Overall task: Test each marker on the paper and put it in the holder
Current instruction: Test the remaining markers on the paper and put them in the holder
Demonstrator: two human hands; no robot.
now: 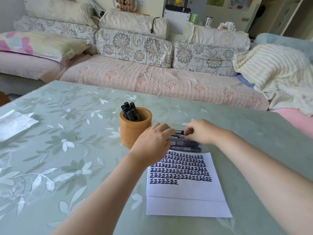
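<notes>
Holder (133, 131) orange-brown, woven pattern; markers (129, 111) black; paper (184, 192) white, black character rows; table (67, 150) pale green, white floral.

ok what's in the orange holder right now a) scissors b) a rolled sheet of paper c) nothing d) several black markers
d: several black markers stand in the orange holder, their ends sticking up above its rim.

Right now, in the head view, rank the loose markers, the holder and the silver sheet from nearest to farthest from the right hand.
1. Nearest: loose markers, at the right hand's fingertips.
2. Next: holder, across to the left.
3. Farthest: silver sheet, far left.
</notes>
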